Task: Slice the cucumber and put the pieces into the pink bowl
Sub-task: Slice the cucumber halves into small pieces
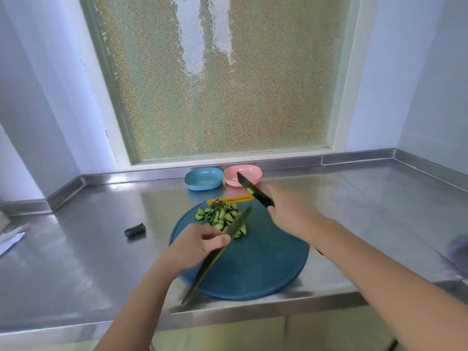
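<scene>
Now our left hand [200,243] is closed round a long strip of cucumber [217,254] over the round blue cutting board [266,269], our right hand [288,211] is closed round the knife [254,190], and we think the wet, bendy strip could slip, so we should pinch it near the middle.

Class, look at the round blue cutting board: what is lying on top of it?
A heap of cut cucumber pieces lies on the far part of the cutting board. The left hand, holding a long cucumber strip, covers part of the board, so anything beneath stays hidden.
</scene>
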A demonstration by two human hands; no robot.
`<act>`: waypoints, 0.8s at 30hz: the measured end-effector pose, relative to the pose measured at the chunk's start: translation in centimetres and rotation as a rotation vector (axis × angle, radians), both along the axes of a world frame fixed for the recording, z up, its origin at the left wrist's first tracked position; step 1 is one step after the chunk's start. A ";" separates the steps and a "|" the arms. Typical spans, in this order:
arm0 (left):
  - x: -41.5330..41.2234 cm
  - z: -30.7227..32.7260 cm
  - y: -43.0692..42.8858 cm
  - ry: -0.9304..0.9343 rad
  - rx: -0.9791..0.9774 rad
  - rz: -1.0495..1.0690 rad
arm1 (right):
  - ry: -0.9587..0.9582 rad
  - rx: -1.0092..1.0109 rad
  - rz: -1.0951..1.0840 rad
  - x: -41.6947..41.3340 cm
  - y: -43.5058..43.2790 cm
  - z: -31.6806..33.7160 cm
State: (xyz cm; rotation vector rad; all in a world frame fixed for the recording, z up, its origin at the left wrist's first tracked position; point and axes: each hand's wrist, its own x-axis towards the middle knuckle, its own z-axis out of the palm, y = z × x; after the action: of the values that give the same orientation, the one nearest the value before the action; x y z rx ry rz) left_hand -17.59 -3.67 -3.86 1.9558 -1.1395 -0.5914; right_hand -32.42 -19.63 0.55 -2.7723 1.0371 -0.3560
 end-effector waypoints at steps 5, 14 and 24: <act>-2.9 0.9 -3.4 -0.399 0.179 -0.199 | 0.047 -0.135 0.108 -2.5 -2.8 1.0; -4.1 2.8 -5.7 -0.646 -0.225 0.212 | 0.039 -0.288 0.273 -2.4 -4.6 0.3; -0.4 3.7 -9.6 -1.110 -0.150 -0.259 | 0.123 -0.456 0.415 -1.0 -3.7 1.1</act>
State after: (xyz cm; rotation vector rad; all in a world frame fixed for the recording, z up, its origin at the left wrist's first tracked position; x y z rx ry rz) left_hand -18.01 -13.27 -0.20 2.0049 -2.0238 0.5641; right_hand -33.46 -23.33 1.68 -3.3499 0.4063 -0.4069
